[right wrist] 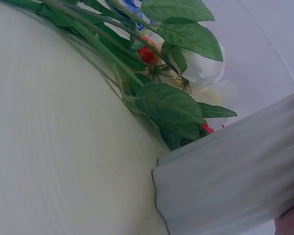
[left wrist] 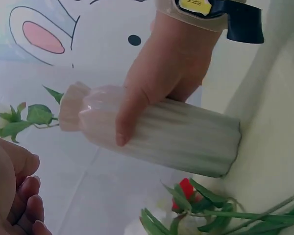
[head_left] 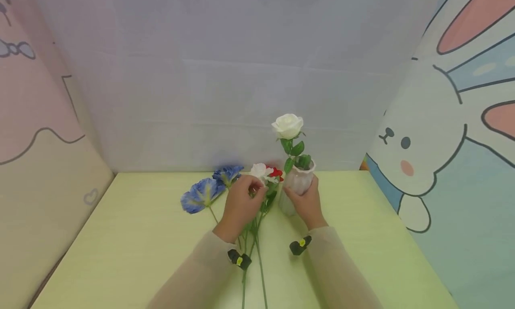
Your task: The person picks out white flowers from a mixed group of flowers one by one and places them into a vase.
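White vase (head_left: pixel 298 180) within the right grip (head_left: pixel 309 205) (white rose (head_left: pixel 288 126) above).

The person wears long sleeves of a pale beige cloth, the left sleeve (head_left: pixel 197 275) and the right sleeve (head_left: pixel 344 273) alike, plain and slightly loose, each ending at the wrist so that the left hand (head_left: pixel 243 204) and right hand (head_left: pixel 309 201) are bare. At each cuff, on the side facing the other arm, sits a small, angular black unit: the left unit (head_left: pixel 245 261) and the right unit (head_left: pixel 296 248) each bear a yellow patch. Seen close from the left wrist, the right one's patch is a label (left wrist: pixel 195 6) with dark marks (too small and cropped to read), and its black casing juts out in a squared-off piece beyond the beige cuff (left wrist: pixel 209 24).
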`<state>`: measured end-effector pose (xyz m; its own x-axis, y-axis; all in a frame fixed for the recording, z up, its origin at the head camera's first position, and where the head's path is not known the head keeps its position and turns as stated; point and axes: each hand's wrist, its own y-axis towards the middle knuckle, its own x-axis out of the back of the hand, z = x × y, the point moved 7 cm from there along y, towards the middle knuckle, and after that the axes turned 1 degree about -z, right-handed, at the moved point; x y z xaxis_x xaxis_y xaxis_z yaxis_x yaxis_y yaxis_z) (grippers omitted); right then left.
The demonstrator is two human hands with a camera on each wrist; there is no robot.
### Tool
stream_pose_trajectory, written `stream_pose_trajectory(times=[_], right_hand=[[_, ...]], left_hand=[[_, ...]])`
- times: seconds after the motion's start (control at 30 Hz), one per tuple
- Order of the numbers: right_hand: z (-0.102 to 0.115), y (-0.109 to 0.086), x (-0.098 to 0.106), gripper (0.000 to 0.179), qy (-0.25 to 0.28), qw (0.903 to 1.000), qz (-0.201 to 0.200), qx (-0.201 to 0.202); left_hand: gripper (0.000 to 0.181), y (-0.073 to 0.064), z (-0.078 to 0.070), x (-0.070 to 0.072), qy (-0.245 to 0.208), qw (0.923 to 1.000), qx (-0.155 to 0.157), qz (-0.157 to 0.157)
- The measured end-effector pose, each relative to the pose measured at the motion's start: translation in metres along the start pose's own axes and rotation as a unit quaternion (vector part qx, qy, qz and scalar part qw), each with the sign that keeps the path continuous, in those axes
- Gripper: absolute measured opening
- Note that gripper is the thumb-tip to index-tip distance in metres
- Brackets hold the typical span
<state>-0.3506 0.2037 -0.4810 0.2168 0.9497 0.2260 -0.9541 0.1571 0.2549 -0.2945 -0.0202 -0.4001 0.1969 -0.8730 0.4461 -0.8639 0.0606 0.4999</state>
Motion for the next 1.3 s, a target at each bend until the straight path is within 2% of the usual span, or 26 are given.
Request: stream_pose_trajectory(times=[0.27,0.43,0.53,0.7,0.83,1.07,1.13,1.3], right_hand=[[0.001,-0.001,-0.002,0.085,-0.005,0.9999,0.0,-0.015],[-0.001,-0.001,-0.002,0.087,-0.005,0.9997,0.004,-0.022],[0.0,0.0,-0.001,0.088,-0.005,0.9998,0.004,-0.017],[-0.001,0.0,0.002,0.089,-0.008,0.9999,-0.001,-0.011],[-0.002,0.0,0.002,0.089,-0.005,0.9999,0.0,-0.009],[-0.002,0.001,0.002,0.088,-0.002,1.0,-0.001,-0.008],[-0.003,0.001,0.002,0.089,-0.003,0.9999,0.0,-0.011],[-0.002,0.0,0.002,0.092,-0.007,0.9999,-0.001,-0.011]], left_hand=[[0.008,-0.044,0.039,0.01,0.041,0.9976,0.04,-0.038],[0.012,-0.068,0.044,0.016,0.071,0.9951,0.033,-0.06],[0.012,-0.076,0.043,0.016,0.088,0.9938,0.037,-0.057],[0.013,-0.083,0.044,0.011,0.166,0.9846,0.05,-0.024],[0.015,-0.089,0.049,0.009,0.207,0.9748,0.083,0.003],[0.021,-0.098,0.062,-0.001,0.201,0.9565,0.18,0.111],[0.023,-0.101,0.066,-0.005,0.199,0.9519,0.192,0.132],[0.036,-0.106,0.078,-0.013,0.198,0.9453,0.207,0.156]])
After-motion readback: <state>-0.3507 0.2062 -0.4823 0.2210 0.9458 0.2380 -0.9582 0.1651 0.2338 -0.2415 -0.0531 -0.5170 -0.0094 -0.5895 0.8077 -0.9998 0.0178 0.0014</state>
